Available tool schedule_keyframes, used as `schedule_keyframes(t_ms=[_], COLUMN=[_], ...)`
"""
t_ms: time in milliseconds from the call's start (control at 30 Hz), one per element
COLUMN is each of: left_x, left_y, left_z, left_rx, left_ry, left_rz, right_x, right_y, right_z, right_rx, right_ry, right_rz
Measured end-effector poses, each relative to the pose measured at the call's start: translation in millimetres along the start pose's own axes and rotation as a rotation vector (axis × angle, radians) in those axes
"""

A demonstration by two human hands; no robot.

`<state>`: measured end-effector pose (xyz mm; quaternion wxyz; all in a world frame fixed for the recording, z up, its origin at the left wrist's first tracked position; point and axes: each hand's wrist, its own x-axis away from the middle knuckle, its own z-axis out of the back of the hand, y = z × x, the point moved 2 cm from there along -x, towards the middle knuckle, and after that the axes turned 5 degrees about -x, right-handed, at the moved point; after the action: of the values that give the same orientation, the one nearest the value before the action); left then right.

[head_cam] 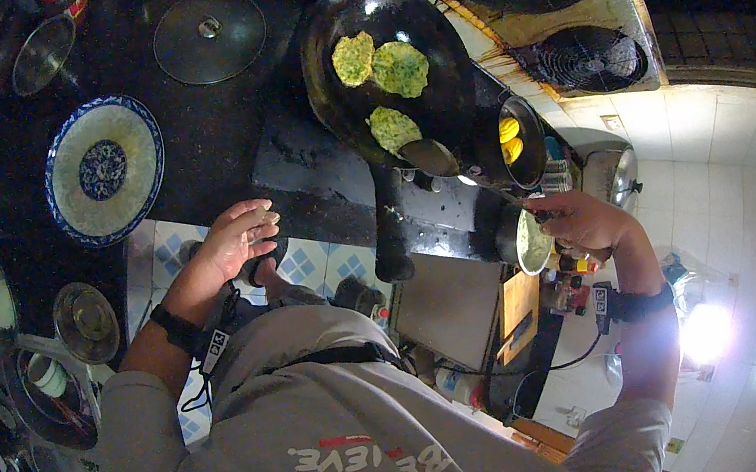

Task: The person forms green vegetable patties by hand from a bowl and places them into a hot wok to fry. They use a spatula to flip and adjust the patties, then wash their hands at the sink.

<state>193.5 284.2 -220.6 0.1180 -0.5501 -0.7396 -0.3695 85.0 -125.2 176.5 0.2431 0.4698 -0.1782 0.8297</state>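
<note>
My right hand point(584, 222) grips the handle of a metal spatula point(430, 157), whose blade reaches into a dark wok point(324, 18). The blade touches or overlaps the lower edge of one green-flecked pancake point(393, 128); which one I cannot tell. Two more pancakes, a smaller one point(354, 60) and a larger one point(401, 69), lie side by side farther up the wok. Just below my right hand's fingers is a bowl of pale batter point(534, 239). My left hand point(242, 241) holds nothing, its fingers apart, in front of the counter edge.
A blue-rimmed plate point(57, 179) lies on the dark counter, with a glass lid point(186, 50) beyond it. Right of the wok stands a small pan point(533, 133) holding yellow pieces point(511, 140). The wok's handle point(391, 233) juts toward me. A wooden board point(520, 302) lies at lower right.
</note>
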Motion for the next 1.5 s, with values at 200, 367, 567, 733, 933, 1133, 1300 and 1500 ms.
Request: schedule_keyframes(t_ms=[200,367,567,733,933,1133,1300,1500], left_x=[-2.1,-2.4,-1.5,-2.7,-4.7,-1.6,7.1,13.1], left_y=[-4.8,-5.6,-3.5,-2.2,-3.6,0.8,8.2,10.7], left_z=[2.0,1.6,-0.3,0.4,1.9,-1.1,-2.5,1.9], left_rx=[-0.034,-0.029,-0.035,-0.025,-0.019,-0.033,-0.016,0.028], left_ry=[0.013,0.0,0.003,0.02,0.014,0.01,0.002,0.023], left_rz=[0.014,0.02,0.024,0.029,0.026,0.021,-0.013,-0.046], right_x=[8.1,21.1,34.5,42.3,58.3,97.8,66.2,0.0], right_y=[0.7,1.6,-4.4,4.1,3.5,-15.9,0.4,3.7], right_z=[-25.5,-33.8,-45.9,-56.3,-63.8,-26.1,-3.1,22.8], right_rx=[0.055,-0.04,-0.085,-0.042,-0.08,-0.228,-0.327,0.062], right_ry=[0.13,0.078,0.102,0.145,0.158,0.152,0.223,0.111], right_rz=[0.159,-0.026,-0.049,-0.109,-0.133,-0.311,-0.132,0.094])
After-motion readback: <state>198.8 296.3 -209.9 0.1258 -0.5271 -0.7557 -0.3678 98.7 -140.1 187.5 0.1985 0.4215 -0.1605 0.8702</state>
